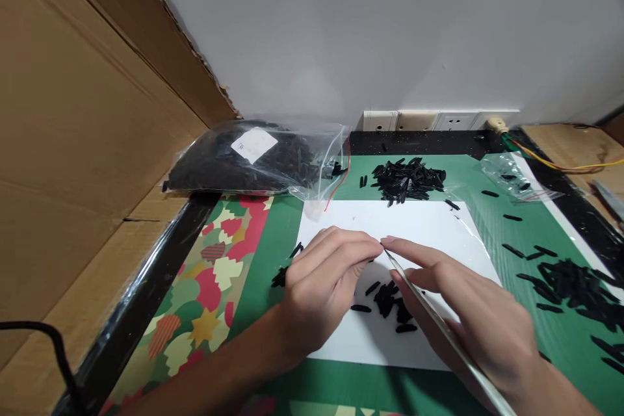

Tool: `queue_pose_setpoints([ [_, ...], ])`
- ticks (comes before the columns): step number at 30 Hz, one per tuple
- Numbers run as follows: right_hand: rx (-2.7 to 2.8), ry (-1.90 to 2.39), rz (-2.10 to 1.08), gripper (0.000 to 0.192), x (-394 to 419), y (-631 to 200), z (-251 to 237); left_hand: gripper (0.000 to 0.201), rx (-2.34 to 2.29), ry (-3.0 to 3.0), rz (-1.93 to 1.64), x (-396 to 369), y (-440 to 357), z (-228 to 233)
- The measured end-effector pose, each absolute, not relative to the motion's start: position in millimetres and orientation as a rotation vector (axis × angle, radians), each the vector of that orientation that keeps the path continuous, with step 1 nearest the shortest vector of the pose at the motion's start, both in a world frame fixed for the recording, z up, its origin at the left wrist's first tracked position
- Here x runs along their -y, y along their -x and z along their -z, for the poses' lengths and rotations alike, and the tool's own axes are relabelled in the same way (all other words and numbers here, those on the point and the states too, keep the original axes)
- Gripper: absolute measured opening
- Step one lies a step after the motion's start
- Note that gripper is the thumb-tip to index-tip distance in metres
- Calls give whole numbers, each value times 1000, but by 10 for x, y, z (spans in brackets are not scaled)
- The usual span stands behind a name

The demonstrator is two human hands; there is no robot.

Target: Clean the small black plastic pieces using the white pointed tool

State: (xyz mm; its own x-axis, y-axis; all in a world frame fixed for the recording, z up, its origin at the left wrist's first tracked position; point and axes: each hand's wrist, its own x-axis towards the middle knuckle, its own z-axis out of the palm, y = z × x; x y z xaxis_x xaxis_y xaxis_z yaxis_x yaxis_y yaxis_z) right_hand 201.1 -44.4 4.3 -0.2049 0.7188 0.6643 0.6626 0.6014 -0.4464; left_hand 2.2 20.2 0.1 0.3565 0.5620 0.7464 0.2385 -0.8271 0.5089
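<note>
On a green work mat (pixel 517 234) with a black border, pushed up against a plain grey wall (pixel 390 26), lies a white sheet of paper (pixel 419 227), and both hands meet above it. The left hand (pixel 322 286) has its fingers drawn together, the tips pinched at the point of a thin silver metal tool (pixel 439 325); whether a piece sits between them cannot be told. The right hand (pixel 468 312) grips that tool like a pen, forefinger stretched along its shaft, the tip touching the left fingertips. Just below the fingertips a small cluster of short black plastic strips (pixel 387 299) rests on the paper. A larger heap of the same strips (pixel 407 179) sits at the far edge of the mat, another heap (pixel 575 279) lies to the right. A clear zip bag full of black pieces (pixel 253 156) lies at the back left, beside a tall brown cardboard panel (pixel 73 110). White wall sockets (pixel 429 120) run along the base of the wall. A patterned red, yellow and green sheet (pixel 209 299) covers the mat's left part
</note>
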Motion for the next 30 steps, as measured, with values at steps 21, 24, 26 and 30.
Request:
queue_pose_setpoints([
  [21, 2084, 1060, 23, 14, 431, -1962, -24, 23, -909, -2185, -1348, -144, -70, -12],
  [24, 2025, 1141, 73, 12, 422, -1999, -23, 28, -905, -2129, -1366, -123, -60, -8],
  [26, 1943, 1169, 16, 12, 419, -2011, -46, 32, -868, -2088, -1404, -116, -49, 1],
  [30, 1762, 1099, -146, 17, 430, -1990, -118, 36, -789, -1979, -1471, -123, -42, 25],
])
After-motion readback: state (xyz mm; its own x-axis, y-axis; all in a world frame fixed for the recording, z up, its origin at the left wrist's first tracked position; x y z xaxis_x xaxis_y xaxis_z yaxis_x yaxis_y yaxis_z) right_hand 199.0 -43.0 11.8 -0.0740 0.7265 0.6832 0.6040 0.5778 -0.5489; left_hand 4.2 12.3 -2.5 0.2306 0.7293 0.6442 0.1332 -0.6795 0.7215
